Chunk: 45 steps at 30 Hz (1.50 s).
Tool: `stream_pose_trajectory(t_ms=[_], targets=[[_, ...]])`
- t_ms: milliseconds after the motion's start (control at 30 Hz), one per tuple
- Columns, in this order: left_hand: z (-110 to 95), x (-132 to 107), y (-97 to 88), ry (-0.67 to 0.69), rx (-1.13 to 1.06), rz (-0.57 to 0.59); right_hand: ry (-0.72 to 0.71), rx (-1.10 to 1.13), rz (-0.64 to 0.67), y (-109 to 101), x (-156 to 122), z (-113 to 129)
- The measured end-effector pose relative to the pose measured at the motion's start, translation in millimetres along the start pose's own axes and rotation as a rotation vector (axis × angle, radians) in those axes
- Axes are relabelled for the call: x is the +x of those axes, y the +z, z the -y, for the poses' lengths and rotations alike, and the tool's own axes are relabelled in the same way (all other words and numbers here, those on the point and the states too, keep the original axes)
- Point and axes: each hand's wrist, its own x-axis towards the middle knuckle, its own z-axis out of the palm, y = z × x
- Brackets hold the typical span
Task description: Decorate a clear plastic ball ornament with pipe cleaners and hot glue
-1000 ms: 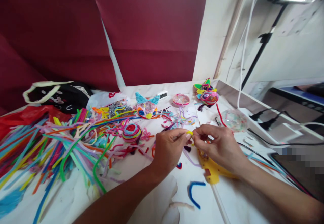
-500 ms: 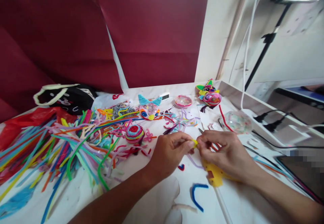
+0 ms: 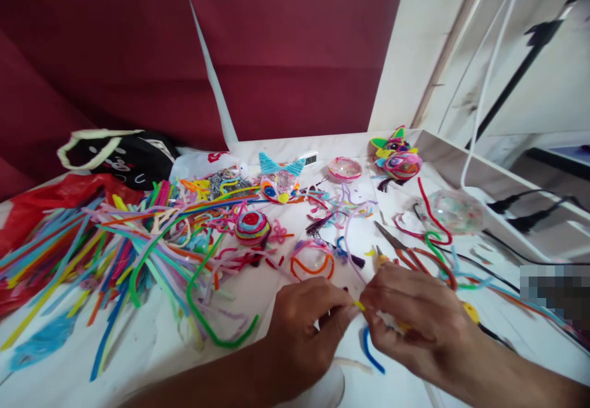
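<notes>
Over the near part of the table, my left hand (image 3: 306, 328) and my right hand (image 3: 410, 319) meet, both closed in a pinch. A short piece of yellow pipe cleaner (image 3: 359, 305) shows between their fingertips; most of it is hidden. Beneath my right hand lies a yellow glue gun (image 3: 471, 313), largely covered. Just beyond that hand are scissors (image 3: 415, 259) with orange handles. A bent blue pipe cleaner (image 3: 371, 353) rests below the fingers. Past my left hand sits a small clear piece with pink and orange trim (image 3: 313, 260).
A heap of colourful pipe cleaners (image 3: 133, 254) covers the left side. Further back are a blue-eared figure (image 3: 281, 177), a coiled striped ball (image 3: 252, 228), a pink-rimmed clear bowl (image 3: 345, 169) and a green-eared figure (image 3: 397, 155). Clear dome (image 3: 456, 211) and plugged cables (image 3: 530, 211) are at right.
Both hands have come lower in the picture, still pinching the yellow piece. The view has shifted, and the scissors and orange-trimmed clear piece now show beyond them.
</notes>
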Motion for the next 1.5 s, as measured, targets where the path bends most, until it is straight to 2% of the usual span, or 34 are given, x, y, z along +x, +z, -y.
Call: stream_pose_trajectory(t_ms=[267, 500, 733, 800, 867, 900, 967, 1033, 1133, 1300, 1400, 1500], targets=[[4.8, -6.8, -0.3, 0.059, -0.004, 0.016, -0.076, -0.050, 0.022, 6.5, 2.0, -0.5], [8.1, -4.9, -0.1, 0.025, -0.027, 0.039, -0.017, -0.015, 0.011, 4.3, -0.8, -2.5], [10.3, -4.5, 0.2, 0.011, -0.014, 0.041, 0.208, 0.134, 0.117, 13.4, -7.8, -17.1], [13.1, -2.5, -2.1, -0.025, -0.034, 0.040, 0.326, 0.215, 0.152, 13.0, -3.0, -19.8], [18.3, 2.4, -7.9, -0.133, -0.077, 0.054, 0.507, 0.341, 0.177, 11.6, 6.8, -22.5], [22.2, 5.8, -11.8, -0.209, -0.098, 0.021, 0.601, 0.415, 0.182, 11.2, 13.1, -24.5], [32.8, 13.0, -20.1, -0.350, -0.163, -0.122, 0.765, 0.535, 0.205, 12.4, 26.6, -30.5], [45.0, 19.2, -27.1, -0.413, -0.230, -0.286, 0.869, 0.585, 0.252, 16.4, 38.6, -38.8], [59.8, 23.8, -32.4, -0.433, -0.269, -0.346, 0.890, 0.596, 0.335, 25.5, 50.5, -51.4], [68.2, 23.9, -32.8, -0.425, -0.178, -0.347, 0.896, 0.598, 0.388, 37.2, 61.3, -61.8], [70.8, 25.2, -34.3, -0.435, -0.136, -0.314, 0.907, 0.574, 0.427, 41.2, 67.9, -65.4], [74.3, 28.2, -38.3, -0.446, -0.043, -0.222, 0.907, 0.545, 0.473, 43.9, 73.7, -69.6]])
